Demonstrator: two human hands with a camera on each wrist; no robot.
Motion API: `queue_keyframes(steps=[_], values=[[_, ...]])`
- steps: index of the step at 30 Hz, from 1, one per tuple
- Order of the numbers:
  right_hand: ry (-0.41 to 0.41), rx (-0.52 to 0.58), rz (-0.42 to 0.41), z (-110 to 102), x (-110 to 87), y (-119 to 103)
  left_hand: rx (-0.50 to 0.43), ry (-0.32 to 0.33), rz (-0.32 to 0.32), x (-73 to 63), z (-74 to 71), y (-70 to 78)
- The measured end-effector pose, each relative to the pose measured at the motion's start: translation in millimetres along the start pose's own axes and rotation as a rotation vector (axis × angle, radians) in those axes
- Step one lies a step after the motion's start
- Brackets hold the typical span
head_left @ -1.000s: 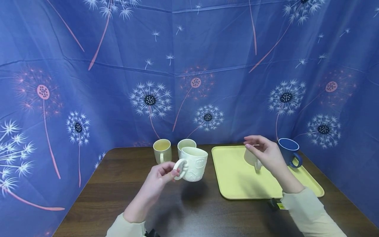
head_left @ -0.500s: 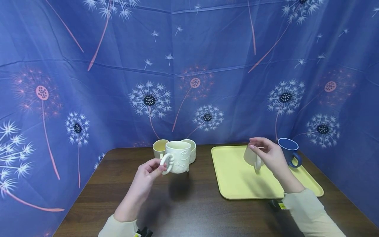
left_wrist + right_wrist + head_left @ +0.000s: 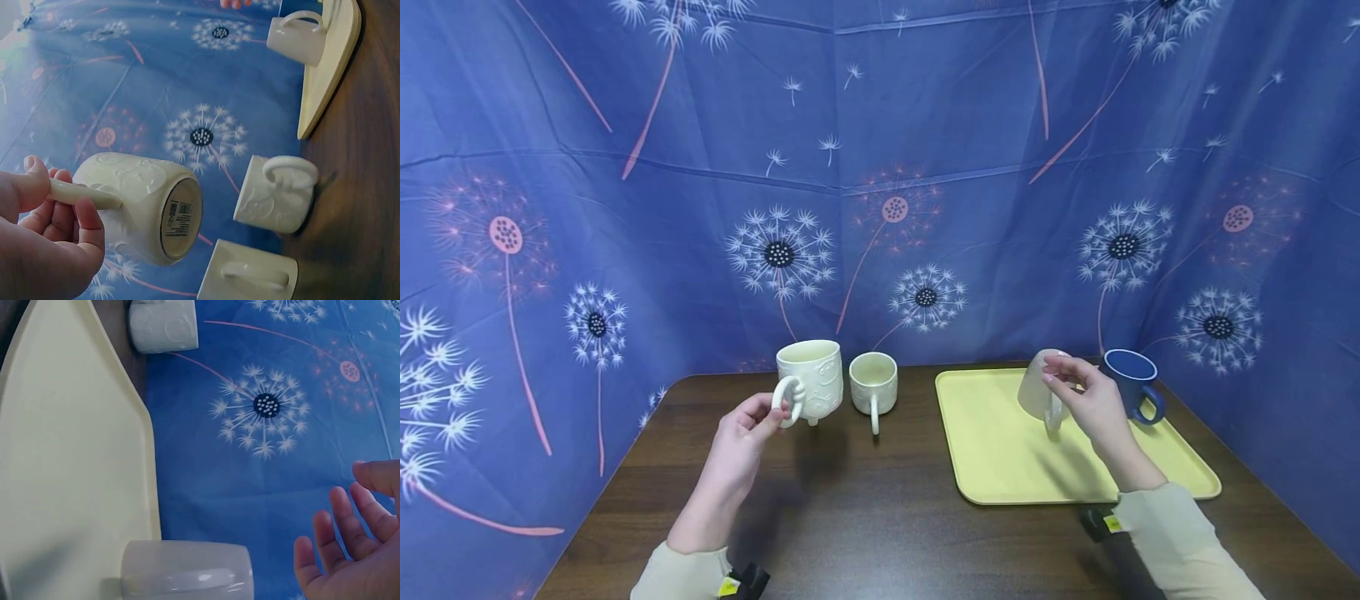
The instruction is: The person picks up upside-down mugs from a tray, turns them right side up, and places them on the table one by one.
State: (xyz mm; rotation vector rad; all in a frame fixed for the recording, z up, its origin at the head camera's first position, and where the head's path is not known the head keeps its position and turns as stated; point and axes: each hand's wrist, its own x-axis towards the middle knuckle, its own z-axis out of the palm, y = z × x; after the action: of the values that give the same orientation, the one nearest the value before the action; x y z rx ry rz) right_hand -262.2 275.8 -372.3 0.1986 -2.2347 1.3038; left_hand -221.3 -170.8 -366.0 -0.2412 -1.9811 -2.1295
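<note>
My left hand [image 3: 737,437] grips the handle of a white embossed mug [image 3: 822,385], held upright above the table. Its base with a printed label shows in the left wrist view. Right of it a smaller embossed mug [image 3: 875,385] stands on the table, handle toward me. A plain cream mug [image 3: 244,275] appears in the left wrist view; the held mug hides it in the head view. Over the yellow tray [image 3: 1000,458], my right hand [image 3: 1093,404] hovers with loosely bent fingers, apart from an upside-down whitish mug [image 3: 1034,393] in the right wrist view.
A dark blue mug [image 3: 1131,383] stands upright at the tray's back right, its handle toward the right. The dark wooden table [image 3: 880,533] ends at a blue dandelion-print curtain [image 3: 985,208], which hangs behind and along both sides.
My left hand has carried the embossed mug leftward, from in front of the smaller embossed mug to in front of the cream one. My right hand has moved slightly right, uncovering more of the upside-down mug.
</note>
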Motion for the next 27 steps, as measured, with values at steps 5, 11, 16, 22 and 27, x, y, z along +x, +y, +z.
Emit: queue_keyframes(steps=[5, 11, 16, 22, 27], values=[[0.026, 0.003, 0.017, 2, -0.9, 5, -0.015, 0.034, 0.016, 3.9, -9.7, -3.8], [0.047, -0.016, 0.067, 3, -1.2, 19, -0.014, 0.098, 0.004, 9.6, -19.1, -9.7], [0.075, -0.054, 0.112, 2, -3.1, 29, -0.025, 0.157, 0.014, 14.5, -27.3, -18.6], [0.08, -0.108, 0.162, 3, -6.2, 39, -0.02, 0.231, 0.011, 21.2, -36.4, -32.1], [0.078, -0.114, 0.162, 4, -8.4, 45, -0.003, 0.267, 0.031, 28.5, -45.9, -45.8]])
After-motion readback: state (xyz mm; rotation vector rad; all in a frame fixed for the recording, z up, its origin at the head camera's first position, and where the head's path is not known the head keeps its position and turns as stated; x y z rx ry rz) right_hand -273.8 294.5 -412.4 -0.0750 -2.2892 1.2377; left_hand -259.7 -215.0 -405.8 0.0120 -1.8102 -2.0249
